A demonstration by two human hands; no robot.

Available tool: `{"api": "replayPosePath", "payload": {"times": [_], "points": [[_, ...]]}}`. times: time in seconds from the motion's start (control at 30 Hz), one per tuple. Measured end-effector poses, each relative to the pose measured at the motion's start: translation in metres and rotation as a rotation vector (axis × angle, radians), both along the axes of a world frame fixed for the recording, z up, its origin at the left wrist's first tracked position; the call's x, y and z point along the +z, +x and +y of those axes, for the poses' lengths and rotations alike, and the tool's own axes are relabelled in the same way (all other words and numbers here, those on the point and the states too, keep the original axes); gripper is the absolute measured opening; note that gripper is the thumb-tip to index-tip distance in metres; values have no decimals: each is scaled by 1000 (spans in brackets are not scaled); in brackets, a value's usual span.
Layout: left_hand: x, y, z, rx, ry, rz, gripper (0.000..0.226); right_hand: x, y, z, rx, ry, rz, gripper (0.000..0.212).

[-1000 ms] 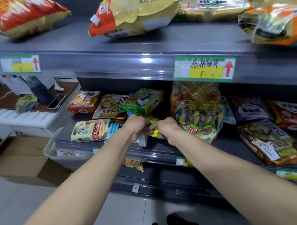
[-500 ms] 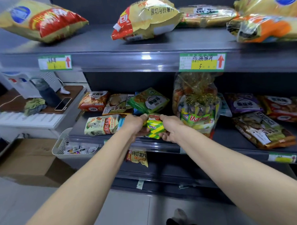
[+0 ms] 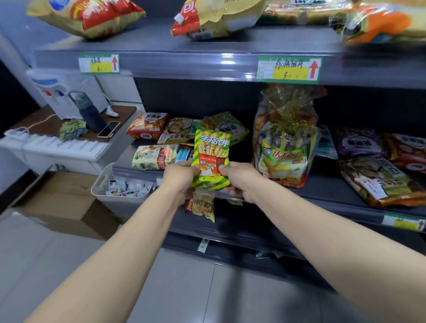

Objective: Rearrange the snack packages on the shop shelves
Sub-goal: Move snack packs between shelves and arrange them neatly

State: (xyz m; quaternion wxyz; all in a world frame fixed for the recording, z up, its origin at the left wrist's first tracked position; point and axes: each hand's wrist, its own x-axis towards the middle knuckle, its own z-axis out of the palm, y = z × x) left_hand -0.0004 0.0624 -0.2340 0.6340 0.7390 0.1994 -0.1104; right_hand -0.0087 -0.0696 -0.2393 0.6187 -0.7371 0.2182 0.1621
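Observation:
A green and yellow striped snack packet (image 3: 212,151) with a red panel stands upright in front of the middle shelf (image 3: 325,193). My left hand (image 3: 181,179) grips its lower left side and my right hand (image 3: 239,179) grips its lower right side. Behind it lie several small snack packs (image 3: 158,156) on the left of the shelf. A tall clear bag of snacks (image 3: 284,138) with gold ribbon stands just right of my hands. Further right lie a purple pack (image 3: 357,141) and flat packs (image 3: 381,181).
Large crisp bags (image 3: 215,12) lie on the top shelf (image 3: 153,56). A small crisp packet (image 3: 203,205) hangs below the middle shelf's edge. A white basket (image 3: 115,187) sits at the shelf's left end, above a cardboard box (image 3: 62,204). A side table (image 3: 47,124) holds a phone and bottle.
Both hands have lifted the striped packet off the shelf front and turned it upright, its printed face now toward me. The camera view has shifted right and down slightly.

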Motion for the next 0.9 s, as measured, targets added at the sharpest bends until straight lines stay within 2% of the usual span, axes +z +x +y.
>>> {"api": "replayPosePath", "payload": {"times": [0.23, 0.47, 0.63, 0.77, 0.9], "points": [[20, -54, -35, 160, -22, -38, 34, 23, -48, -46, 77, 145, -111, 21], [33, -123, -94, 275, -18, -169, 24, 44, -103, -98, 158, 190, -205, 34], [53, -160, -128, 408, -68, -325, 18, 67, -138, -125, 222, 218, -309, 41], [80, -174, -147, 447, 79, -503, 30, 97, -157, -146, 210, 270, -455, 34], [116, -180, -175, 374, 157, -690, 32, 128, -172, -169, 139, 268, -606, 34]]}}
